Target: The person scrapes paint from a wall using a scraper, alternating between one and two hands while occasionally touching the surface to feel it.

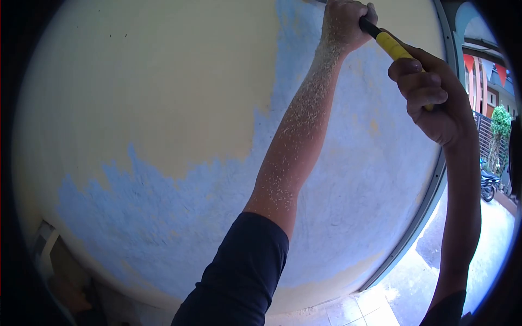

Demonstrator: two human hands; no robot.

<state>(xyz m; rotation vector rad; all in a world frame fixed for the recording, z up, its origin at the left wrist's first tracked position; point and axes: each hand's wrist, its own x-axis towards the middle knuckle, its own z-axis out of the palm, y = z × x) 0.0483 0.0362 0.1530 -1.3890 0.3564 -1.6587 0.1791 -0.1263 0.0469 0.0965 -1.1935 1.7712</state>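
Observation:
My left hand (350, 24) is raised to the top of the view, its fingers closed around the black upper shaft of a scraper with a yellow-wrapped handle (392, 45). Lower down and to the right, my right hand (427, 92) wraps round the yellow grip. Only a dark edge of the scraper's head shows by my left hand at the top border; the rest is out of view. Pale flakes cover my left forearm. Behind both hands is a wall (179, 81) with cream paint, where a large ragged patch of bluish surface (348, 179) lies exposed.
A grey metal frame (405, 242) borders the wall on the right. Beyond it lie bright paving, a parked motorcycle (488, 185), a green plant (500, 122) and hanging flags (501, 73). Light floor tiles (345, 311) run along the wall's foot. Dim objects stand at lower left.

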